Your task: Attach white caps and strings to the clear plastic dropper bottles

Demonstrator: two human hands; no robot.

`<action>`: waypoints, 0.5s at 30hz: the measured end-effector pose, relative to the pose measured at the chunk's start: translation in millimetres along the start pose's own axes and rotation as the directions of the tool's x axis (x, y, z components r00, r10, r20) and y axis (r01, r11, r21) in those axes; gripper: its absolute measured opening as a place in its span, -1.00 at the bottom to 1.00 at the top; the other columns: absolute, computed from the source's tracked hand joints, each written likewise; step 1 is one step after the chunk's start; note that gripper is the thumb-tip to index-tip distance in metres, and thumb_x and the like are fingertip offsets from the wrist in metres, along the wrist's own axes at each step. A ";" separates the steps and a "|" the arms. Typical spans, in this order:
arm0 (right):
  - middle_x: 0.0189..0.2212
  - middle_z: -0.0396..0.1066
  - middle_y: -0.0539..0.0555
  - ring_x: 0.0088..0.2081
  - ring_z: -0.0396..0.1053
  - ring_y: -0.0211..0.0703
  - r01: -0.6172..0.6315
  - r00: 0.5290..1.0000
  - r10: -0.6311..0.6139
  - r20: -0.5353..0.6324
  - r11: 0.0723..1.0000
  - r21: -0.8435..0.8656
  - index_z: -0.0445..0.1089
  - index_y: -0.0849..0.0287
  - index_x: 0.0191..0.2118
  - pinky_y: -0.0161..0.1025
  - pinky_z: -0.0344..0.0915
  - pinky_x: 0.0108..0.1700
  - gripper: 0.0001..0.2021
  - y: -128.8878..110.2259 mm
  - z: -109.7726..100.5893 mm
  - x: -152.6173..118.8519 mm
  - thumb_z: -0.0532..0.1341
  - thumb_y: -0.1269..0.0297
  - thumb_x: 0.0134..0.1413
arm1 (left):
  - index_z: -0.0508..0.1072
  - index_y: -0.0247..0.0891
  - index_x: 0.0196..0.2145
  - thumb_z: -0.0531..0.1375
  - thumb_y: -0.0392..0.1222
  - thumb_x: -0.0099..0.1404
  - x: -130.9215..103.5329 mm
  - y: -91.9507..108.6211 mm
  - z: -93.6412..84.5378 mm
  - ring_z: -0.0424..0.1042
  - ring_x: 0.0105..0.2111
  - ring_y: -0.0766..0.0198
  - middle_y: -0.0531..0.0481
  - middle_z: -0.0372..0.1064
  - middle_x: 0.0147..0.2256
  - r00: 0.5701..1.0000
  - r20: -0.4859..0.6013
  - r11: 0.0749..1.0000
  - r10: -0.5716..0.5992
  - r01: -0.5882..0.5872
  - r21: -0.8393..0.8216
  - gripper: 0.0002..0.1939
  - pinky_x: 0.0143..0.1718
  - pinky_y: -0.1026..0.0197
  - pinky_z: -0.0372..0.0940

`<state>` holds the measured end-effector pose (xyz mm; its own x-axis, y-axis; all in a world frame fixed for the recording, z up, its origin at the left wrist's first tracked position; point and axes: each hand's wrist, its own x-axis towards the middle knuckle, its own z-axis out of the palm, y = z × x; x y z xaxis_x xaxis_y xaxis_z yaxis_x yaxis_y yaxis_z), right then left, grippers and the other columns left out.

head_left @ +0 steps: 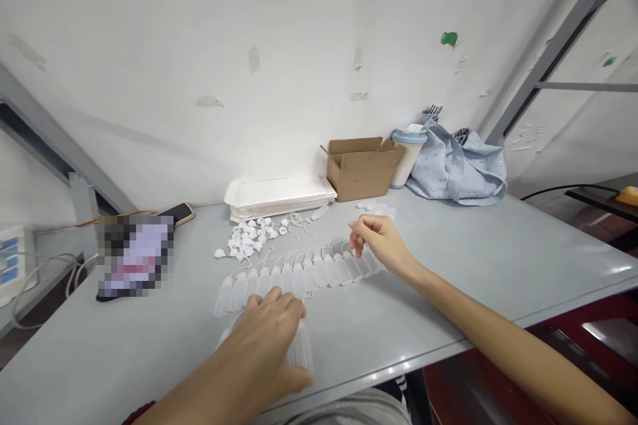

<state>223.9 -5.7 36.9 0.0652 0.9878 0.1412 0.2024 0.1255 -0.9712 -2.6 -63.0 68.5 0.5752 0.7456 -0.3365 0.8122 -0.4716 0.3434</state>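
A row of translucent white sleeves with thin cords (294,275) lies across the middle of the table. Below the row, my left hand (269,335) rests over more clear sleeves (303,345), its thumb held apart from the fingers; the palm side is hidden. At the row's right end, my right hand (376,239) has thumb and fingertips pinched together, and whatever is between them is too small to make out. Behind the row sits a pile of small white caps (246,238), with a few loose cords beside it.
Flat white boxes (279,194) are stacked against the wall, next to an open cardboard box (366,176). A lidded cup (406,156) and a light blue cloth bag (456,169) stand at the back right. On the left lie a phone (182,214) and a pixelated item (137,255).
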 end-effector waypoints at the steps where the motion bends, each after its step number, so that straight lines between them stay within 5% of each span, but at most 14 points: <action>1: -0.70 0.36 -0.03 -0.70 0.27 -0.34 0.001 1.000 -0.001 0.002 1.000 0.001 0.19 0.20 -0.67 -0.33 0.16 -0.51 -0.65 0.2 -0.1 0.1 0.15 0.20 0.07 | 0.43 -0.32 -0.14 0.18 -0.23 0.02 0.1 -0.2 0.1 0.24 -0.16 0.01 -0.12 0.35 -0.22 1.000 0.002 1.000 -0.002 0.002 0.006 -0.62 -0.11 -0.01 0.11; 11: -0.70 0.36 -0.03 -0.70 0.26 -0.35 0.025 1.000 -0.024 0.003 0.999 -0.021 0.19 0.20 -0.66 -0.35 0.16 -0.53 -0.64 3.2 0.1 0.2 0.15 0.15 0.06 | 0.42 -0.29 -0.09 0.32 -0.18 -0.02 -0.1 -1.1 -1.4 0.25 -0.06 -0.07 -0.13 0.37 -0.17 0.999 0.005 0.998 -0.047 0.047 -0.049 -0.51 -0.02 -0.09 0.12; 15: -0.69 0.36 -0.02 -0.70 0.27 -0.34 0.074 0.997 -0.074 0.000 0.995 -0.066 0.19 0.20 -0.66 -0.34 0.20 -0.52 -0.63 5.4 -5.7 7.0 0.13 0.12 0.07 | 0.40 -0.21 -0.06 0.32 0.06 -0.04 13.1 -22.9 -1.9 0.33 -0.18 0.00 -0.06 0.35 -0.25 0.991 -0.126 0.978 -0.042 0.015 -0.210 -0.41 -0.17 0.02 0.25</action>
<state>231.0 1.3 33.7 0.0496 0.9758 0.2131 0.2710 0.1922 -0.9432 -13.9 -41.5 57.9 0.5236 0.8183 -0.2371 0.7820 -0.3511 0.5149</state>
